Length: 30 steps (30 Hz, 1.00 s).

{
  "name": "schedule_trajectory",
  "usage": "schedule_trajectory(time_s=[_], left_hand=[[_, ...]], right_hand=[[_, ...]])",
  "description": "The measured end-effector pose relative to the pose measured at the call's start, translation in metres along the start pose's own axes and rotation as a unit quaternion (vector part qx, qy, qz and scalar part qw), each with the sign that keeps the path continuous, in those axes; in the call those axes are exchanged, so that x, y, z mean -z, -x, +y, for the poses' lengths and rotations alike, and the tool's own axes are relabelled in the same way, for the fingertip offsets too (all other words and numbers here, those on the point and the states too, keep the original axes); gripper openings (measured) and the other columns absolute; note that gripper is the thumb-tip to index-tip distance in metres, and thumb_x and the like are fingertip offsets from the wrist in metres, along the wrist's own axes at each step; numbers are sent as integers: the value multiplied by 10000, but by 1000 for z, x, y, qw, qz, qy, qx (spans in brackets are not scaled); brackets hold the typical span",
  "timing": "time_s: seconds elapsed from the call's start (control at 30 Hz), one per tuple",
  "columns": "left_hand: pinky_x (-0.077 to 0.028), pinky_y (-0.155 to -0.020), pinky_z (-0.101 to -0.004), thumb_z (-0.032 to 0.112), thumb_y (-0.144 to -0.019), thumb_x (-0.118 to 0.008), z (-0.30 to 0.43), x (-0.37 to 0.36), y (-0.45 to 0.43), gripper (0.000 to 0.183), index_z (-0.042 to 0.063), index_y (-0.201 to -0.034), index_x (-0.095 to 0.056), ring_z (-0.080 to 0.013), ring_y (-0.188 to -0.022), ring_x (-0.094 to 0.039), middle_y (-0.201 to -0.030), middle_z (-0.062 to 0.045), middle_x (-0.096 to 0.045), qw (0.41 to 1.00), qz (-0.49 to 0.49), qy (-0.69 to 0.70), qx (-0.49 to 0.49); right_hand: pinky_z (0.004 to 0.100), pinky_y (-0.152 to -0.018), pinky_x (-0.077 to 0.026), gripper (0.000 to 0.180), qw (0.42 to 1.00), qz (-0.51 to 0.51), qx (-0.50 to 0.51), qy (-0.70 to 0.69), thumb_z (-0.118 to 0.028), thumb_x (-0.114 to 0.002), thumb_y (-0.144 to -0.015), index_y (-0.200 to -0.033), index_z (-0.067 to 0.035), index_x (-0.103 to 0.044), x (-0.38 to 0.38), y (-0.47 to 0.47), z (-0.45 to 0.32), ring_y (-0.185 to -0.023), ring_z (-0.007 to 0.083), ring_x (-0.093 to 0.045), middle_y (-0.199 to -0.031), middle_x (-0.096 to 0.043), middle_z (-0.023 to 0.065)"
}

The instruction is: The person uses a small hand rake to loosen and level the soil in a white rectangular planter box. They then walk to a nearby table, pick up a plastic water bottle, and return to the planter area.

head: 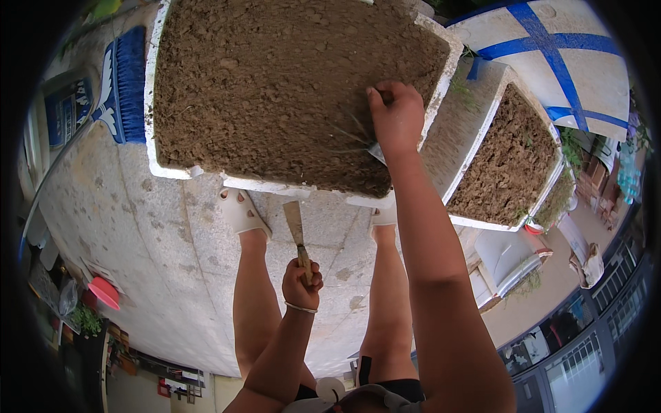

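My left hand (301, 283) grips the wooden handle of a putty knife (294, 219), its blade pointing away from me, short of the near wall of a white foam box (268, 186). Dark, crumbly soil (289, 98) fills that box. Over the soil at the box's right side is my right hand (396, 111), its fingers curled and thumb apart; whether anything small is between the fingertips cannot be seen. A metal hand rake (376, 151) with thin tines rests by my right wrist, its handle hidden by my forearm.
A second foam box of soil (503, 160) stands at right, near a foam lid with blue tape (557, 44). A blue broom (129, 85) is left of the large box. Below are my feet in white clogs (241, 210) on stone paving (160, 227). A pink basin (104, 292) lies farther left.
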<state>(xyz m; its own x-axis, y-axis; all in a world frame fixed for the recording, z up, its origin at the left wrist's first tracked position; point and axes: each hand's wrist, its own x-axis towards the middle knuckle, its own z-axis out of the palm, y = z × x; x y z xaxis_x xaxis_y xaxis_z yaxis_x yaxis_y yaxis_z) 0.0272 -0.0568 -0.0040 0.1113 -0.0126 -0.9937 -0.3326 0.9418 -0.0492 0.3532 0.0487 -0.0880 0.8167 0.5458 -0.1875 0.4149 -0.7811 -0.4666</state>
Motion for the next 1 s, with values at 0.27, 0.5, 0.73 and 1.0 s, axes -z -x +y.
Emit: schedule_trajectory(time_s=[0.27, 0.5, 0.73, 1.0], left_hand=[[-355, -428, -274, 116, -742, -450, 8, 0, 4, 192, 62, -925, -471, -171, -512, -459, -743, -105, -546, 1000, 4, 26, 1], [-365, -432, -272, 134, -753, -462, 21, 2, 9, 160, 79, -901, -486, -172, -511, -469, -751, -101, -558, 999, -6, 52, 4], [-361, -438, -266, 141, -769, -452, 38, -1, 18, 160, 80, -914, -478, -163, -519, -462, -769, -104, -542, 996, -14, 82, 6], [-358, -439, -267, 134, -747, -432, 52, 1, 21, 214, 54, -944, -454, -157, -519, -458, -763, -106, -541, 993, -30, 115, 13]], right_hand=[[391, -668, -505, 133, 1000, -7, -27, -2, -177, -694, -716, -783, -74, -643, -36, -24, -18, -750, 286, -625, -796, -642, 114], [378, -676, -507, 215, 997, 2, 79, 8, -125, -638, -765, -971, -64, -638, -44, -29, -35, -729, 290, -636, -798, -647, 141], [383, -696, -503, 227, 997, -13, 37, 62, -149, -634, -778, -979, -46, -653, -60, -27, -56, -787, 302, -638, -813, -643, 150], [322, -663, -507, 174, 981, -126, 83, -124, -44, -624, -798, -970, -53, -649, -102, -5, -149, -704, 211, -620, -921, -623, 118]])
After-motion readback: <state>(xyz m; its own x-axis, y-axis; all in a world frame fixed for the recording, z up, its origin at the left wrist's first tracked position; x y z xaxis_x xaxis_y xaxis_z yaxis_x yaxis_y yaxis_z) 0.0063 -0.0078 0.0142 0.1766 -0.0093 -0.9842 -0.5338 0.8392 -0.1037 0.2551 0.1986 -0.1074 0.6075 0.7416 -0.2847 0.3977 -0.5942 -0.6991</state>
